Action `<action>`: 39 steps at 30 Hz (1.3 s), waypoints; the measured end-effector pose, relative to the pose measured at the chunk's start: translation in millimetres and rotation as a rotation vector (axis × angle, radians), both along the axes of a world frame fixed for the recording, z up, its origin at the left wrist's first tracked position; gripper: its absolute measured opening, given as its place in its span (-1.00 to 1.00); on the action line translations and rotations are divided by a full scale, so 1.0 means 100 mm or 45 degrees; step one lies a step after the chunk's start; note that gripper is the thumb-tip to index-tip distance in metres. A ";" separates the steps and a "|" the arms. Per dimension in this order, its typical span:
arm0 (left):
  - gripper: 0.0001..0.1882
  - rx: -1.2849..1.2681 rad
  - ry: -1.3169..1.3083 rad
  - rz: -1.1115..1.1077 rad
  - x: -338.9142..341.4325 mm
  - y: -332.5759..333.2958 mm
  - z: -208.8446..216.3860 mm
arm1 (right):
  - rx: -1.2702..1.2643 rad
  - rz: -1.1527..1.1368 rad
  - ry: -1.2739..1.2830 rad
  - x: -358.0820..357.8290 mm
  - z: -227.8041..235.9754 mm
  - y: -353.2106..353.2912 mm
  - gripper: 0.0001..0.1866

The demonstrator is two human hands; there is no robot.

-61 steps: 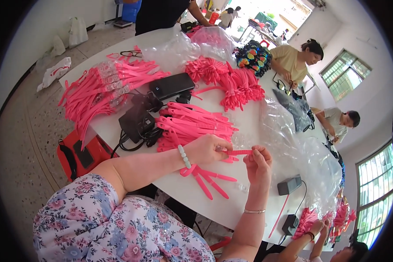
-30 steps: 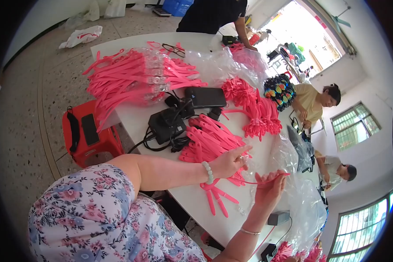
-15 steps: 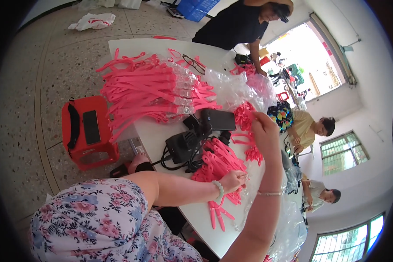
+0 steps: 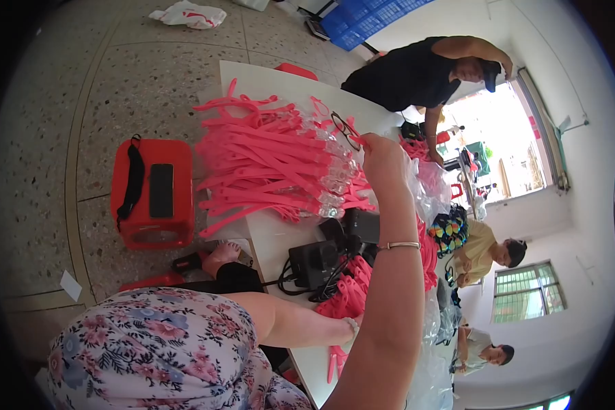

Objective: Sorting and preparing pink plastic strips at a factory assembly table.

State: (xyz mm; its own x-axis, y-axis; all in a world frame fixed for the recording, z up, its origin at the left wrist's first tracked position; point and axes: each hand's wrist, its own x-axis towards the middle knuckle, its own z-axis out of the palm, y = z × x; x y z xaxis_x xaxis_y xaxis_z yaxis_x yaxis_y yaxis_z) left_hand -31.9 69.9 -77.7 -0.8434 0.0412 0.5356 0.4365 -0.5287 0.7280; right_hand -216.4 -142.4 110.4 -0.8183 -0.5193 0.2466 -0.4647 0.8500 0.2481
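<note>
My right hand reaches across the white table with its fingertips pinched, and a small pink strap end shows at them. Beside those fingers lies a pair of dark-framed glasses. To its left spreads a big pile of pink straps, whose clear plastic pieces line the pile's right side. My left hand is low over the table, next to a smaller heap of pink straps. My right forearm covers its fingers and whatever they hold.
A black power adapter with cables lies between the heaps. Clear plastic bags cover the table's right side. A red stool with a phone stands at left. A person in black leans on the far end; two others sit at right.
My right hand has moved from the pink straps at right to beside the glasses at the far side. The view has shifted, and my right forearm now hides my left fingers.
</note>
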 end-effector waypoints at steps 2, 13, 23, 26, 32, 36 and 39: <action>-0.84 -0.025 0.092 0.127 0.01 -0.01 -0.01 | 0.062 -0.057 -0.043 -0.02 -0.05 -0.09 -0.74; -0.86 0.218 -0.549 -0.777 0.12 -0.39 0.46 | -1.007 -0.156 -0.367 0.59 0.34 0.84 -0.79; -0.83 -0.256 -0.605 -1.286 0.21 -0.63 0.50 | -2.116 -0.060 -0.385 1.82 0.20 2.46 -0.83; -0.82 -0.323 -0.486 -1.372 0.24 -0.72 0.63 | -2.313 -0.071 -0.293 2.14 0.05 2.86 -0.84; -0.85 -0.201 -0.592 -1.330 0.26 -0.75 0.76 | -2.578 -0.140 -0.085 2.69 -0.22 3.35 -0.86; -0.85 -0.063 -0.720 -1.260 0.21 -0.71 0.69 | -2.625 -0.180 0.062 2.95 -0.29 3.52 -0.87; -0.87 -0.003 -0.757 -1.241 0.22 -0.69 0.69 | -2.680 -0.194 0.111 3.07 -0.37 3.50 -0.86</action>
